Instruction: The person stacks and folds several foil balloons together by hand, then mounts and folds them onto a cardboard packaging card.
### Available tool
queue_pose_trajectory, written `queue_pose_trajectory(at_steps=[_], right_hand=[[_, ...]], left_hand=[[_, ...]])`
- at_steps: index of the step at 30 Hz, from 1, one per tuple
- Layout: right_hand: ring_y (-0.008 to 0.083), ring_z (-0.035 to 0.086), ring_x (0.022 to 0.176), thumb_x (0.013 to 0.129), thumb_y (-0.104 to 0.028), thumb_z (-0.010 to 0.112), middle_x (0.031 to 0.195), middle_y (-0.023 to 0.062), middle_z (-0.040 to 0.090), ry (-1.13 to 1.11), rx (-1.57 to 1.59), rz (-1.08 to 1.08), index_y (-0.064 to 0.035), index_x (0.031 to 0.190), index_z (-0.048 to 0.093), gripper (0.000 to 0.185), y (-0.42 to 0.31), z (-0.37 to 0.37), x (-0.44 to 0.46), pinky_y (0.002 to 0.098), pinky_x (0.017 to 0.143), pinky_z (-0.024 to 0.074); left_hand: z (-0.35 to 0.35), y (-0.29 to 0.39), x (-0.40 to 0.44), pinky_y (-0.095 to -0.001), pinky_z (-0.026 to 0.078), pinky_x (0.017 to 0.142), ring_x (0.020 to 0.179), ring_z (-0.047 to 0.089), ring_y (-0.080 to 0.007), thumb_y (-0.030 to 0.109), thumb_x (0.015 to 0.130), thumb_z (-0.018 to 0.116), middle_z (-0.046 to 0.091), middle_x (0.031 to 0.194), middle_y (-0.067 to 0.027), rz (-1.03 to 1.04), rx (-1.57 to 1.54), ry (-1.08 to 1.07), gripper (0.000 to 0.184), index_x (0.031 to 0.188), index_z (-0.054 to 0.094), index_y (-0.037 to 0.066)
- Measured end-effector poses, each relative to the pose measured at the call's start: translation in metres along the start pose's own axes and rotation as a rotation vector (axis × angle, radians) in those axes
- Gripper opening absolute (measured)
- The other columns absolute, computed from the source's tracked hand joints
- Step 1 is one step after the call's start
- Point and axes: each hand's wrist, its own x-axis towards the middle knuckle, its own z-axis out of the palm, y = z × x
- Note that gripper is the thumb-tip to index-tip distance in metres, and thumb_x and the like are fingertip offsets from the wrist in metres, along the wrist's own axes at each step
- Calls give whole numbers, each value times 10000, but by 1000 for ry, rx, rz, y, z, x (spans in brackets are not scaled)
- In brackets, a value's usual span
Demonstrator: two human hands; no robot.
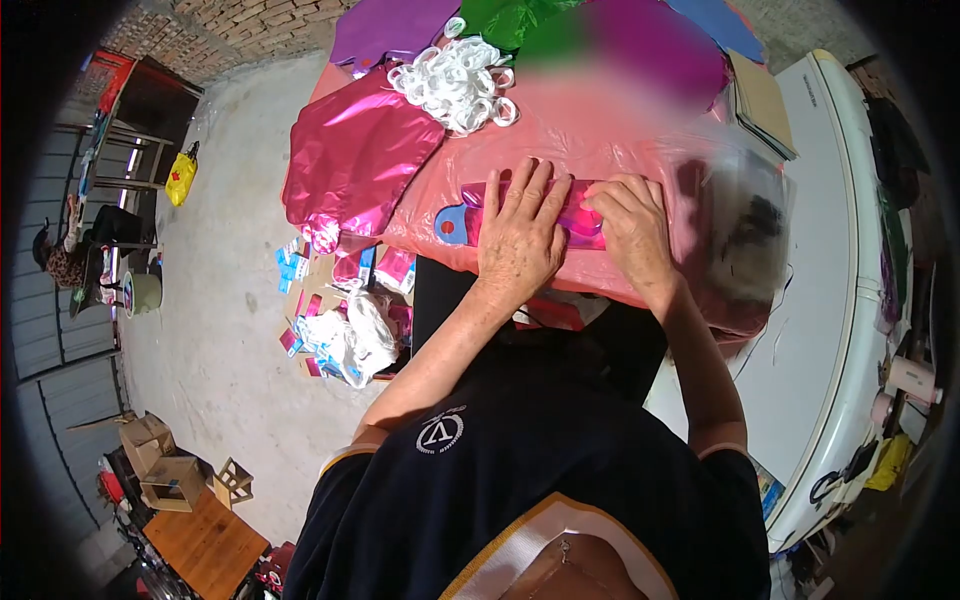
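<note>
A tabletop covered in wrinkled pink plastic (575, 120) carries a shiny crimson foil sheet (360, 150), a heap of white ring-shaped coils (455, 85) and, near its front edge, a flat magenta film strip (577, 230). The left hand's (522, 235) fingers spread open across the strip; the right hand's (635, 230) curl at its right end, grip unclear. A blue rounded tab with a hole (451, 225) shows at its left end.

A: Finish on the pink packet (577, 238)?
B: Glossy, foil-like film. Blue tab (453, 225) looks matt.
A: Table cover (555, 115)?
B: Thin plastic, shiny, wrinkled.
A: Others?
B: Magenta bag (355, 150): metallic-gloss film. Brick wall (265, 32): rough. Shirt (560, 450): matt cloth. Small table (205, 545): wood.
</note>
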Motion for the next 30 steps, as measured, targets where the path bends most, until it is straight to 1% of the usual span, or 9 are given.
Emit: queue_pose_trajectory(at_steps=[5, 8, 12, 13, 16, 17, 21, 27, 30], right_hand=[[271, 609, 1068, 795, -6, 631, 1019, 60, 670, 147, -63, 77, -64, 982, 672, 200, -15, -20, -9, 409, 926, 448], [303, 612, 1079, 782, -9, 645, 1080, 86, 667, 38, 39, 114, -46, 1041, 684, 265, -10, -25, -40, 434, 929, 465], [324, 609, 1145, 798, -22, 666, 1153, 139, 665, 5, 47, 9, -15, 1096, 694, 300, -23, -19, -45, 466, 1019, 465], [326, 581, 1216, 851, -101, 682, 1214, 148, 653, -57, 23, -22, -3, 1176, 676, 339, -23, -18, -43, 486, 1102, 414], [338, 540, 1272, 891, -210, 689, 1276, 155, 628, -217, -29, -1, -2, 1269, 636, 434, -25, -13, -40, 506, 1179, 325], [325, 506, 1313, 903, -301, 693, 1304, 149, 607, -296, -70, 24, 0, 1294, 612, 500, -20, -8, -42, 518, 1228, 239], [281, 493, 1335, 901, -322, 693, 1295, 130, 600, -372, -81, 39, -8, 1242, 633, 468, -13, -17, -39, 525, 1245, 208], [323, 473, 1356, 890, -267, 703, 1335, 167, 577, -371, -50, 9, 9, 1281, 591, 492, -3, -23, -45, 556, 1250, 182], [272, 476, 1368, 908, -344, 688, 1348, 128, 586, -388, -110, -6, -22, 1306, 610, 518, 1, -27, -47, 542, 1255, 173]], left_hand=[[-7, 3, 2, -556, 227, 1230, 1494, 363, -321, 127, 870, 670, 465, 1555, -121, -20, -70, -1, 654, 1503, 502, 128], [-9, 0, 2, -552, 214, 1233, 1500, 357, -313, 127, 942, 635, 452, 1580, -92, -33, -126, -31, 594, 1517, 500, 190], [-7, -4, 2, -553, 199, 1238, 1501, 356, -313, 171, 970, 622, 459, 1578, -87, -32, -151, -37, 545, 1505, 518, 192], [-7, -4, 2, -553, 196, 1239, 1501, 356, -314, 179, 974, 620, 460, 1577, -86, -31, -147, -39, 538, 1503, 521, 193], [-9, -4, 3, -555, 189, 1241, 1503, 352, -318, 181, 977, 617, 456, 1581, -84, -12, -131, -57, 537, 1504, 519, 199], [-9, -4, 2, -560, 186, 1243, 1505, 348, -319, 154, 955, 639, 453, 1585, -81, -4, -127, -67, 557, 1498, 530, 216], [-13, -7, 0, -581, 191, 1236, 1501, 346, -337, 98, 893, 681, 447, 1586, -85, 43, -93, -130, 617, 1483, 548, 223], [-16, -10, 0, -609, 203, 1223, 1490, 344, -372, 87, 858, 701, 440, 1579, -111, 94, -75, -173, 632, 1465, 566, 201], [-20, -9, 1, -599, 197, 1230, 1505, 324, -365, 89, 863, 700, 418, 1598, -104, 101, -76, -194, 638, 1473, 562, 213]])
